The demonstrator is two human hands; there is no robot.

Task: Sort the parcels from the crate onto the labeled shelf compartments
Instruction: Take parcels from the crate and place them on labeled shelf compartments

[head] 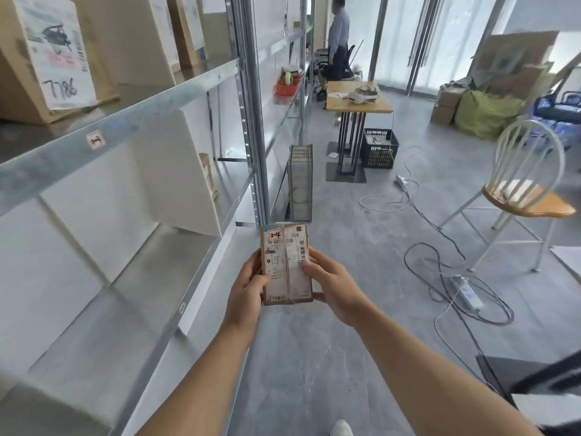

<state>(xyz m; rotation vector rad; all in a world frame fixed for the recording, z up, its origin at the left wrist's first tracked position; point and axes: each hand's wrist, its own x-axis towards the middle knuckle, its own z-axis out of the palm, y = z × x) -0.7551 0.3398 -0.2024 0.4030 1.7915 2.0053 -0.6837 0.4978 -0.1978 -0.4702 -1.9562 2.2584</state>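
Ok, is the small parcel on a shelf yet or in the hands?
In the hands: left hand and right hand grip the parcel beside the shelf.

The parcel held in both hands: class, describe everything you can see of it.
The parcel is a small, flat, brown cardboard box, held face up above the grey floor beside the metal shelf. A white shipping label with barcodes covers its top, a red-edged handwritten sticker sits at the far left corner, and tape runs lengthwise. The left hand grips its left edge, the right hand its right edge, reaching onto the label.
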